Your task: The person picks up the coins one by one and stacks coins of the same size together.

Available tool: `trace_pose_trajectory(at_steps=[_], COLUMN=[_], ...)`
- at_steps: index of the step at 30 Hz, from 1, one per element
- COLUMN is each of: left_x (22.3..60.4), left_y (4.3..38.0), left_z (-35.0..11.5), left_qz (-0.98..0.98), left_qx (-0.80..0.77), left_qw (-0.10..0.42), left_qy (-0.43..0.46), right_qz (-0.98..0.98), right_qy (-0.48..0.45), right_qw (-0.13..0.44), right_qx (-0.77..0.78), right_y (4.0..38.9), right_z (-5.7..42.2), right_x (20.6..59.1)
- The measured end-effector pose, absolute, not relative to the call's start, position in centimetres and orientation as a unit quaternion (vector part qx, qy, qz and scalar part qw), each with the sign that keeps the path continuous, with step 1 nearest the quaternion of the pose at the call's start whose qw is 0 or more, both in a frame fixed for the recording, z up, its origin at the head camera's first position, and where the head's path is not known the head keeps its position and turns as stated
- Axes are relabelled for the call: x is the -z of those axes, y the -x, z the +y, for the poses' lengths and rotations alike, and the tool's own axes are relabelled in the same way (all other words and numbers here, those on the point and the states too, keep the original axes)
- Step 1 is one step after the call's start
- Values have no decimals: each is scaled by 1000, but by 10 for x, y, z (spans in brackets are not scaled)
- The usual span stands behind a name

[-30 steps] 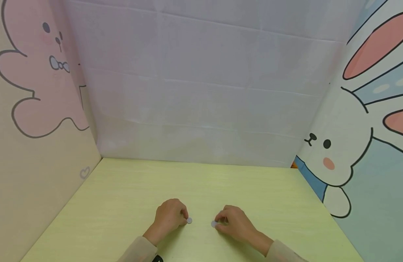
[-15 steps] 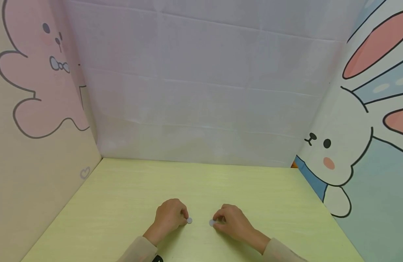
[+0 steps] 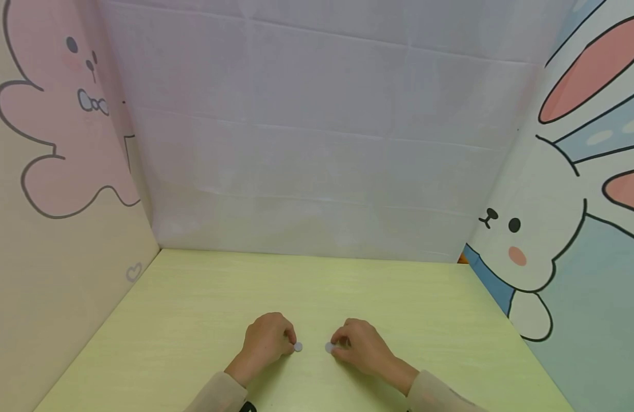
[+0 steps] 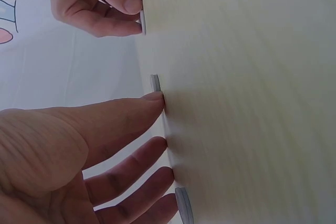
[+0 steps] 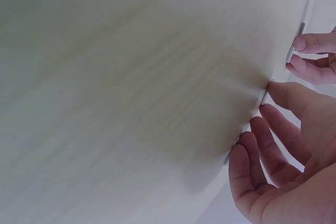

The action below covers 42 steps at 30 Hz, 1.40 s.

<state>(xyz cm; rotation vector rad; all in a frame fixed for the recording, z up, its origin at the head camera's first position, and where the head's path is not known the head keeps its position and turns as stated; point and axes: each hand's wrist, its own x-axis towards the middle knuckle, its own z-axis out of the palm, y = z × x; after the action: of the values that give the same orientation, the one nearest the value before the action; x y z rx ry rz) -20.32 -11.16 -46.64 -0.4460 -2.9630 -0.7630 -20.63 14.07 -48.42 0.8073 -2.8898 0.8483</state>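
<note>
My left hand rests low over the table, thumb and forefinger pinching the edge of a small flat grey disc. Facing it, my right hand pinches a similar grey disc between thumb and forefinger. Both discs lie flat at table level, a short gap between them. Seen edge-on in the left wrist view, another thin grey piece lies by the left hand's outer fingers. The right wrist view shows a thin grey piece partly hidden under the right hand's outer fingers. The head view hides both pieces beneath the hands.
The pale yellow tabletop runs back to a creased white sheet. A side panel with a pink cartoon animal stands at left, and one with a white rabbit at right.
My right hand slides left and slightly away from me with its disc, narrowing the gap between the two discs. The left hand and its disc stay in place.
</note>
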Motion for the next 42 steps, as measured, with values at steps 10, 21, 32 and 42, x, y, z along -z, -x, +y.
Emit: trace_pose_trajectory(at_steps=[10, 21, 32, 42], left_x=[466, 463, 463, 463], left_y=[203, 203, 206, 210], left_z=[-112, -112, -101, -83], left_qz=[-957, -958, -954, -951], left_qx=[245, 236, 245, 250], left_qw=[27, 23, 22, 14], left_qy=[155, 162, 173, 180], right_qz=[-925, -924, -922, -922], right_qy=[-262, -264, -261, -260], right_qw=[15, 20, 9, 11], right_qx=[-276, -277, -285, -288], right_y=[209, 210, 211, 211], right_z=[139, 138, 137, 137], right_x=[486, 486, 485, 485])
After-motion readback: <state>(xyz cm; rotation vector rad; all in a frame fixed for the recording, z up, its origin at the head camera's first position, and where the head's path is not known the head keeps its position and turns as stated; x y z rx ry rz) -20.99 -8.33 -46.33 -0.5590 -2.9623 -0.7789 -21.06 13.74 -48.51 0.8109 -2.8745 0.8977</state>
